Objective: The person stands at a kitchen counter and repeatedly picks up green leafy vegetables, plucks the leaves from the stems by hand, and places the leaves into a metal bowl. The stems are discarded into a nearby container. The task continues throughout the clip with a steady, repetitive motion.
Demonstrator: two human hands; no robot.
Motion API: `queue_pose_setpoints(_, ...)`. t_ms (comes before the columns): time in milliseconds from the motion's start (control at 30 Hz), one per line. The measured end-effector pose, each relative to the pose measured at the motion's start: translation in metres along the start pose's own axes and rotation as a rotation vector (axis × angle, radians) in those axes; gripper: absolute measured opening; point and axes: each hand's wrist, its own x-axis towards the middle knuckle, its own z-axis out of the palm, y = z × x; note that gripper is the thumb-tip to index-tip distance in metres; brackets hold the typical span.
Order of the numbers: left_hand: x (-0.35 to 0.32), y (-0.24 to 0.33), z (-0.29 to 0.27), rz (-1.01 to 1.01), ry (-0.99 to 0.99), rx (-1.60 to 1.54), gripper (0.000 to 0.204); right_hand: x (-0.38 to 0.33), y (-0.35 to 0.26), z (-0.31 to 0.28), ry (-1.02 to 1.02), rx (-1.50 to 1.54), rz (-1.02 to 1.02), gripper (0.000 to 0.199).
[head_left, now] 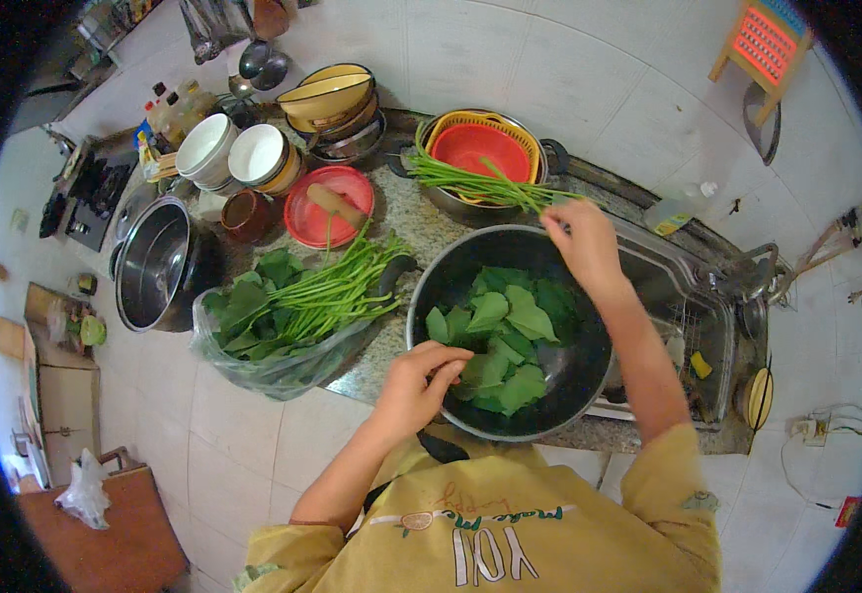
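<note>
A dark pot (589, 371) stands before me with loose green leaves (495, 311) in its bottom. My left hand (419, 385) is over the pot's near-left rim, thumb and fingers pinched together beside the leaves; what they hold, if anything, I cannot make out. Beyond the far rim, my right hand (581, 242) pinches at the tips of thin green stems (475, 180). Those stems lie across a red basket (485, 148), which sits nested with a yellow one in a metal pot. Left of the dark pot, leafy stems (327, 296) rest in a clear plastic bag (287, 371).
The sink (678, 336) lies to the right, with a faucet (747, 272) and a bottle (683, 208) behind it. To the left are an empty black pot (154, 262), a red basin (302, 212) holding a wooden-handled tool, stacked white bowls (256, 153) and yellow bowls (327, 94).
</note>
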Motion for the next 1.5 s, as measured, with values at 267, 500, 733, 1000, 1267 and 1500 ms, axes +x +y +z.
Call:
queue_pose_setpoints(267,-0.037,-0.018,-0.044,-0.063,0.229,0.083,0.014,0.079,0.02,0.089,-0.147,-0.282,-0.215,0.014)
queue_pose_setpoints(500,-0.07,-0.039,-0.088,-0.176,0.419,0.075,0.013,0.072,0.018,0.1,-0.174,-0.262,-0.108,0.02)
queue_pose_setpoints(733,-0.031,-0.048,-0.136,-0.024,0.511,0.326,0.013,0.039,-0.027,0.077,0.041,0.005,-0.137,0.018)
queue_pose_setpoints(1000,0.04,-0.118,-0.177,-0.194,0.254,0.964,0.022,-0.063,-0.088,0.051,-0.027,0.383,0.148,0.01)
queue_pose_setpoints(1267,0.033,-0.112,-0.187,-0.247,0.225,0.973,0.016,-0.118,-0.081,0.019,0.065,0.419,0.408,0.012)
queue_pose_setpoints(1500,0.012,-0.065,-0.183,0.053,0.458,0.787,0.016,-0.122,-0.099,0.014,0.087,0.558,0.478,0.012)
